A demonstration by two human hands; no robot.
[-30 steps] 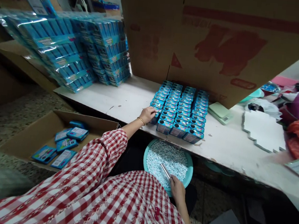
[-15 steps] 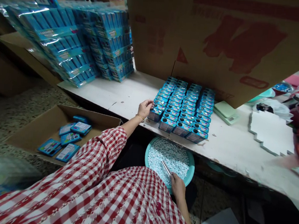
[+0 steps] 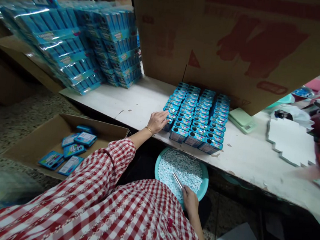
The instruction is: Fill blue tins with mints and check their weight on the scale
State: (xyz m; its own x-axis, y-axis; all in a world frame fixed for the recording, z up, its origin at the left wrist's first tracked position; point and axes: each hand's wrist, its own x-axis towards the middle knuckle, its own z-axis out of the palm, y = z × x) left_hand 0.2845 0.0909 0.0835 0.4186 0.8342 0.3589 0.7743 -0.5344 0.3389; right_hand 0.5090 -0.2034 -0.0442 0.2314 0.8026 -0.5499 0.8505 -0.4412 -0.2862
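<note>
My left hand (image 3: 157, 122) curves its fingers over the front small blue box (image 3: 168, 125) in the leftmost row on the table. Part of that box is hidden by the fingers. Beside it stand several rows of upright small blue boxes (image 3: 195, 117), packed close together. My right hand (image 3: 191, 199) is closed round a slim silver metal scoop (image 3: 178, 180), which slants over a turquoise basin (image 3: 205, 184). Small white pellets, like candies (image 3: 181, 166), fill the basin, which sits at my lap below the table edge.
An open carton (image 3: 30, 137) at the left holds several loose flat blue packs (image 3: 85, 139). Wrapped stacks of blue packs (image 3: 119, 44) stand at the table's far left. A large carton (image 3: 168, 34) rises behind the rows. To the right lie a pale green scale (image 3: 242, 120) and white card (image 3: 290, 142).
My left hand has shifted slightly right and turned, from fingertips at the left row's front box to fingers curved over it. The right hand and scoop stay almost still.
</note>
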